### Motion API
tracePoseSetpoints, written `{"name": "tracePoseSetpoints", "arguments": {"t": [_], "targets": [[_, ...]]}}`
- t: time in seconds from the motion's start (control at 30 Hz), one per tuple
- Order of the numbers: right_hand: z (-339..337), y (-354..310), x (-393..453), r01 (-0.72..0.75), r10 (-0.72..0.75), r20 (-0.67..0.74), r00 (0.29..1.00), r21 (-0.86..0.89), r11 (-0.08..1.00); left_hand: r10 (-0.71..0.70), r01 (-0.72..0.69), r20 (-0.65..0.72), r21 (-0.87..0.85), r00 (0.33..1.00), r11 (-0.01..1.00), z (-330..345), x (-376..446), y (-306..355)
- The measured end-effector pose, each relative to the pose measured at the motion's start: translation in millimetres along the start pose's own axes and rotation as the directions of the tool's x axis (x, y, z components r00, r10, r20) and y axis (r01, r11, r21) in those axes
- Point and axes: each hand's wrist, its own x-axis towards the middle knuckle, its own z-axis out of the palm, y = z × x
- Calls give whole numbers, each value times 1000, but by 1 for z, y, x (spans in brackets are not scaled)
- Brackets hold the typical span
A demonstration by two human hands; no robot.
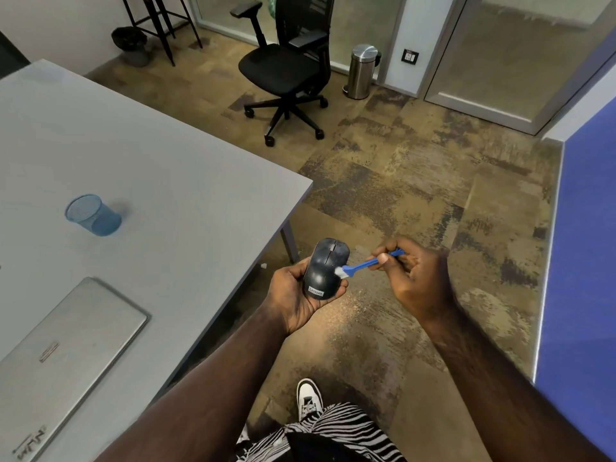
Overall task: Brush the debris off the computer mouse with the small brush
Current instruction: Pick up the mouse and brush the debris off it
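A dark computer mouse (325,265) with a small label at its near end lies top-up in my left hand (293,295), held above the floor just past the table corner. My right hand (413,271) pinches the handle of a small blue brush (363,264). Its white bristles touch the mouse's right side near the middle. Fine pale debris speckles the floor below the mouse.
A grey table (166,181) fills the left, bearing a closed silver laptop (63,358) and a blue mesh cup (91,215). A black office chair (286,68) and a steel bin (361,71) stand beyond. A blue partition (583,261) lines the right.
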Motion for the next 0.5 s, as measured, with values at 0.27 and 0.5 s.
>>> {"name": "tracePoseSetpoints", "arguments": {"t": [0.27, 0.5], "targets": [[0, 2, 4, -96, 81, -159, 984, -90, 991, -49, 49, 112, 0, 992, 999, 1, -5, 5], [1, -9, -3, 24, -25, -17, 1000, -42, 999, -28, 29, 30, -17, 999, 999, -1, -3, 5]]}}
